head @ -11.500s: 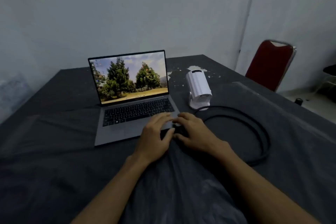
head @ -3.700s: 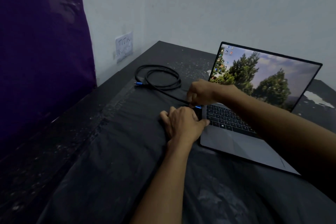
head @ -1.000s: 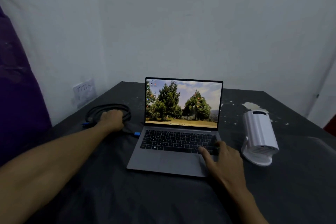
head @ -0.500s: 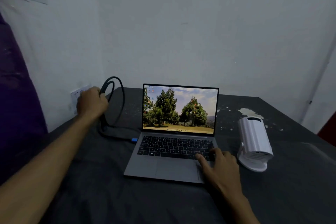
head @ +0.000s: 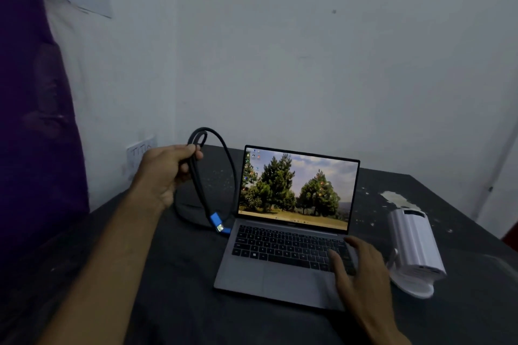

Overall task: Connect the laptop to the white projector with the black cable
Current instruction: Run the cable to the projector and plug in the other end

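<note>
An open grey laptop [head: 283,269] with a tree wallpaper stands on the dark table [head: 179,302]. To the laptop's right sits the white projector [head: 414,244] on its round stand. My left hand [head: 165,173] is raised left of the screen, shut on the looped black cable [head: 224,159]. A blue-tipped plug [head: 217,222] dangles from the loops near the laptop's left edge. Another stretch of cable runs to that edge, where a blue plug end shows. My right hand [head: 356,269] rests flat on the keyboard's right side, fingers spread, beside the projector.
A white wall stands close behind the table. A wall socket plate [head: 140,151] is at the left, behind my left hand. A purple curtain [head: 30,120] hangs along the left side. White flecks and a patch [head: 395,197] mark the table behind the projector.
My left hand has lifted the coiled cable higher off the table and brought it toward the laptop; a blue plug now hangs free. My right hand has stayed on the keyboard.
</note>
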Available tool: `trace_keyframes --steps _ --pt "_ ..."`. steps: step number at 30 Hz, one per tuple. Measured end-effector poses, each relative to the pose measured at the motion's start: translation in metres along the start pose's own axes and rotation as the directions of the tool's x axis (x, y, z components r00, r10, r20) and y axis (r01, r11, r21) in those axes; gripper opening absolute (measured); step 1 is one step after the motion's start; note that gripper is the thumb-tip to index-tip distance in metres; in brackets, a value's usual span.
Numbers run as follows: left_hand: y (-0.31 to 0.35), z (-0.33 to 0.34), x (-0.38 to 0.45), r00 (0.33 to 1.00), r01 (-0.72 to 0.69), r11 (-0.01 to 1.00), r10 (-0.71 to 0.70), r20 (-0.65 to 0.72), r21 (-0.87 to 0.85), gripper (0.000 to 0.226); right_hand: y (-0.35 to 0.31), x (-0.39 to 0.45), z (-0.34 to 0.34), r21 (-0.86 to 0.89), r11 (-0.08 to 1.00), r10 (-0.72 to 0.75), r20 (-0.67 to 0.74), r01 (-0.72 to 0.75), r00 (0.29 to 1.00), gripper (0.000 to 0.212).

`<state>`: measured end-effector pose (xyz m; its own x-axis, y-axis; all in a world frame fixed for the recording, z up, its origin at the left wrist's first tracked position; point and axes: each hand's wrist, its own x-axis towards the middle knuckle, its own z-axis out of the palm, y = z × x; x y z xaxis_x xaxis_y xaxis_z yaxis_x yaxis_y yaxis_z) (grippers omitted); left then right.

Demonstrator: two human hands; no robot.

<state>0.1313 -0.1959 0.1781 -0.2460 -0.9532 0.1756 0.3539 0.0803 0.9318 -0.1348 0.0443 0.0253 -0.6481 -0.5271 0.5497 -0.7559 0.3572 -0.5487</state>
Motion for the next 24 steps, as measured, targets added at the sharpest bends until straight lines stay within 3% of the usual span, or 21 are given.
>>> trace_keyframes --steps 3,6,8,11,13,18,21,24 --pt "0.002 0.009 -0.003 0.995 0.063 0.995 -0.058 0.078 -0.073 0.019 -0.046 -0.003 -0.006 0.167 0.975 -0.157 0.03 0.15 0.987 0.051" --pt "0.001 0.021 -0.011 0.97 0.186 0.973 -0.16 0.18 -0.138 0.018 -0.093 -0.013 -0.008 0.252 0.91 -0.365 0.109 0.33 0.925 0.047" --pt "-0.002 0.03 -0.018 0.94 0.253 0.958 -0.211 0.269 -0.136 0.019 -0.116 -0.021 -0.006 0.31 0.877 -0.434 0.181 0.367 0.883 0.053" --pt "-0.008 0.043 -0.028 0.879 0.317 0.941 -0.244 0.409 -0.121 0.022 -0.137 -0.029 -0.008 0.409 0.855 -0.435 0.234 0.318 0.869 0.073" --pt "-0.012 0.049 -0.034 0.864 0.296 0.952 -0.232 0.447 -0.077 0.028 -0.143 -0.032 -0.011 0.479 0.828 -0.451 0.265 0.29 0.852 0.073" --pt "-0.015 0.052 -0.036 0.91 0.174 0.983 -0.14 0.39 -0.053 0.042 -0.146 -0.034 -0.021 0.483 0.826 -0.463 0.287 0.291 0.838 0.035" --pt "-0.012 0.049 -0.032 0.917 0.215 0.966 -0.151 0.37 -0.141 0.051 -0.149 -0.035 -0.025 0.511 0.825 -0.449 0.333 0.242 0.829 0.028" --pt "-0.01 0.052 -0.033 0.919 0.241 0.951 -0.161 0.361 -0.191 0.045 -0.158 -0.037 -0.027 0.599 0.795 -0.384 0.373 0.097 0.845 0.023"
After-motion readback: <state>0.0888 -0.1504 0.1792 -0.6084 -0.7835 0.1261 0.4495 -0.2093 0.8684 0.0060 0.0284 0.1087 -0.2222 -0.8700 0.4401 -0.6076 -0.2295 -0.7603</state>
